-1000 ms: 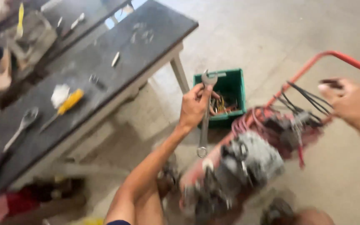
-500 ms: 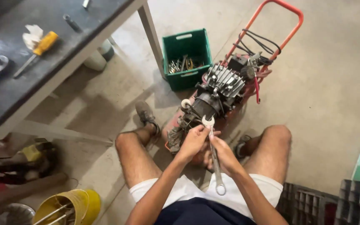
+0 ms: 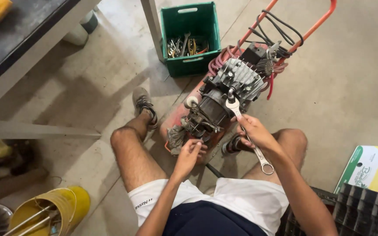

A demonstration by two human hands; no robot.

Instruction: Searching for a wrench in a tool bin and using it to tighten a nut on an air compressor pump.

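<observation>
I sit on the floor with a small engine on an orange-framed cart between my legs. My right hand grips a silver combination wrench, its open jaw up against a fitting under the finned cylinder head. My left hand rests with curled fingers on the near, lower end of the engine, beside a grey rag. Whether it holds anything there I cannot tell.
A green crate of hand tools stands behind the engine, next to a table leg. The dark workbench is at upper left. A yellow bucket with rods sits lower left. A cardboard box and black crate are at right.
My hands have parted: the right one carried the wrench up to the engine's fitting, and the left one dropped to the engine's near end. The view has closed in on the engine.
</observation>
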